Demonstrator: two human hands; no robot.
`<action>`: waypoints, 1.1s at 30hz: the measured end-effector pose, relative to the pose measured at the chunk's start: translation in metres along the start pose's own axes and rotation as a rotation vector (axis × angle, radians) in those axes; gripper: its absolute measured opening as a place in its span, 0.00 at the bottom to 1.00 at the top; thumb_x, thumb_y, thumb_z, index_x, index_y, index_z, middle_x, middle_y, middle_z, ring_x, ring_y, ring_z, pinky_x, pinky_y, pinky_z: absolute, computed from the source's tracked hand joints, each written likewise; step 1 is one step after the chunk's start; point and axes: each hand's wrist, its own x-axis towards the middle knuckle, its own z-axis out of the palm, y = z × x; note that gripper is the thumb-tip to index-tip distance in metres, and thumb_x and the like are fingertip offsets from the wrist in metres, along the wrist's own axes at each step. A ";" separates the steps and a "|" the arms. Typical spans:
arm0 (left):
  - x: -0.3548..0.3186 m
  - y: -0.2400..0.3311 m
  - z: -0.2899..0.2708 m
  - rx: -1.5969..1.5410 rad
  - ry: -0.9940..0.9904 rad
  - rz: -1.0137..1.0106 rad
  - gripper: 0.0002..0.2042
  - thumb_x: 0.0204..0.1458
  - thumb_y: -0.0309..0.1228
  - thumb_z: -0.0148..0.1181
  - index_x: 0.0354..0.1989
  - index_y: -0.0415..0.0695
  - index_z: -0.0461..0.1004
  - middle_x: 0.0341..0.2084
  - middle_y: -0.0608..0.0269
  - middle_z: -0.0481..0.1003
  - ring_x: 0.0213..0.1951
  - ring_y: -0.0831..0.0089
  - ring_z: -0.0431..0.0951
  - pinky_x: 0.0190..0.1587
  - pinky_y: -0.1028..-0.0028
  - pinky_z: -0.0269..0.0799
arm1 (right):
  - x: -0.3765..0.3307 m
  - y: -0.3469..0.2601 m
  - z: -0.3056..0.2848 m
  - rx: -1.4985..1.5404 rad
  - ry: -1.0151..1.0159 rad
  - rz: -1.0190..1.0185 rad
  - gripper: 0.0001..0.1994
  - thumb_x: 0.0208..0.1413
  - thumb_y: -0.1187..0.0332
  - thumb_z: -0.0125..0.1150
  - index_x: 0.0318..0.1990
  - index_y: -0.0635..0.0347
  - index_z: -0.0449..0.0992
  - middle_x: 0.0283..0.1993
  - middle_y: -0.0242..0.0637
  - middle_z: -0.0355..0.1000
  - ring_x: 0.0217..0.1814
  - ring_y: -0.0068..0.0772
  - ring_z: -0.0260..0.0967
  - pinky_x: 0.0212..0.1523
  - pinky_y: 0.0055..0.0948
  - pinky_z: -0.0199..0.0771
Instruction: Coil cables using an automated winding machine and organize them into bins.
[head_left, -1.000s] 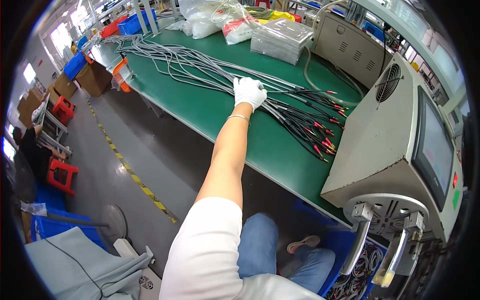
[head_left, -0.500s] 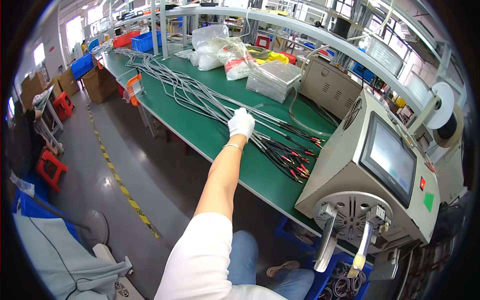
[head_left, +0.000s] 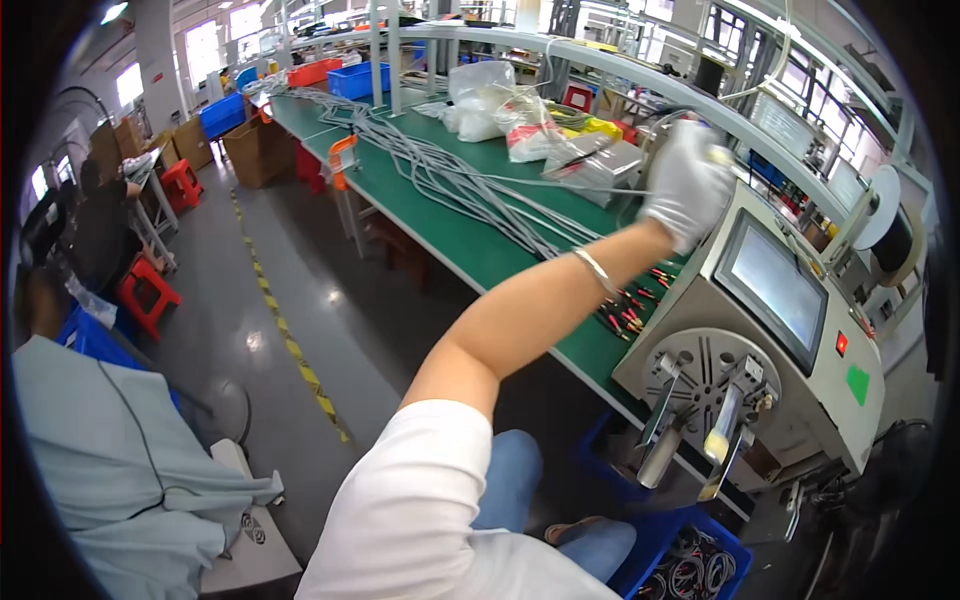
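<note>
Gloved left hand [head_left: 688, 185], blurred by motion, appears closed around one gray cable [head_left: 560, 184], raised near the touchscreen machine [head_left: 700, 305]; other gray cables [head_left: 478, 205] lie across the green worktop [head_left: 400, 199].

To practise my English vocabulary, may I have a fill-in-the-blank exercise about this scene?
The left hand wears a white ____.
The tabletop under the gray cables is ____.
The bin of coiled cables is ____.
The floor tape is yellow and ____.

Missing words: glove; green; blue; black.
</note>
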 end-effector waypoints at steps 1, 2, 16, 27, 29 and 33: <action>-0.010 0.029 0.012 0.056 -0.016 0.127 0.08 0.50 0.26 0.52 0.35 0.35 0.64 0.23 0.47 0.72 0.26 0.55 0.75 0.32 0.60 0.69 | 0.000 -0.004 0.000 0.023 0.000 -0.011 0.15 0.59 0.58 0.48 0.48 0.54 0.71 0.44 0.40 0.71 0.49 0.33 0.68 0.43 0.34 0.68; -0.017 0.056 0.022 -0.099 -0.111 0.085 0.07 0.48 0.25 0.52 0.34 0.36 0.64 0.22 0.47 0.72 0.24 0.53 0.74 0.30 0.61 0.69 | 0.001 -0.009 -0.001 0.043 0.002 -0.021 0.15 0.59 0.58 0.48 0.48 0.54 0.71 0.44 0.40 0.71 0.49 0.33 0.68 0.44 0.34 0.68; -0.109 0.147 -0.005 0.162 -1.012 0.463 0.08 0.37 0.36 0.59 0.19 0.45 0.73 0.17 0.58 0.71 0.22 0.58 0.75 0.23 0.63 0.70 | 0.003 -0.011 -0.035 0.169 0.089 0.026 0.17 0.59 0.58 0.49 0.51 0.56 0.71 0.46 0.42 0.71 0.50 0.34 0.68 0.47 0.34 0.68; -0.115 0.129 -0.041 0.251 -1.395 0.421 0.07 0.39 0.37 0.54 0.24 0.51 0.76 0.19 0.61 0.74 0.24 0.56 0.75 0.25 0.61 0.69 | -0.020 0.010 -0.094 0.248 0.253 0.074 0.18 0.59 0.58 0.50 0.52 0.58 0.71 0.47 0.43 0.71 0.51 0.35 0.69 0.50 0.33 0.68; -0.114 0.128 -0.047 0.210 -1.346 0.410 0.08 0.40 0.35 0.53 0.26 0.50 0.77 0.20 0.61 0.75 0.26 0.56 0.77 0.26 0.61 0.71 | -0.039 -0.002 -0.111 0.285 0.306 0.046 0.19 0.59 0.58 0.50 0.52 0.59 0.71 0.47 0.43 0.71 0.51 0.35 0.69 0.50 0.33 0.68; -0.109 0.120 -0.056 0.087 -1.411 0.263 0.08 0.38 0.29 0.56 0.28 0.46 0.78 0.23 0.57 0.76 0.28 0.55 0.78 0.30 0.59 0.73 | -0.103 -0.057 -0.133 0.457 0.516 -0.070 0.19 0.59 0.58 0.51 0.53 0.59 0.71 0.48 0.44 0.71 0.51 0.36 0.69 0.51 0.33 0.68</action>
